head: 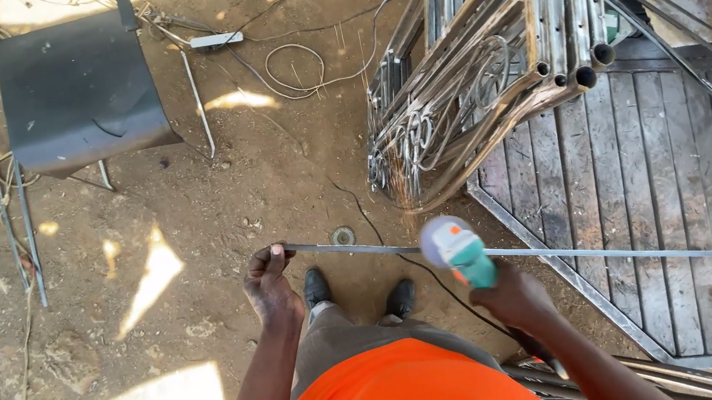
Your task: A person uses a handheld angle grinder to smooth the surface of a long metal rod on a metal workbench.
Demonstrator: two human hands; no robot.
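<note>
Head view: scrollwork frames beside grinder, perhaps touching.

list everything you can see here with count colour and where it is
flat metal bar: 1, grey, runs across the middle from the left hand to the right edge
angle grinder: 1, teal and grey, on the bar at centre
stacked metal frames: 1 pile, grey, upper right, sparks near its lower end
metal panel: 1, dark grey, on the ground at right
chair: 1, black, upper left
cable: several, pale, on the dirt at top
power strip: 1, white, top centre
shoes: 2, black, below the bar
left hand: grips the bar's end
right hand: holds the grinder
</note>
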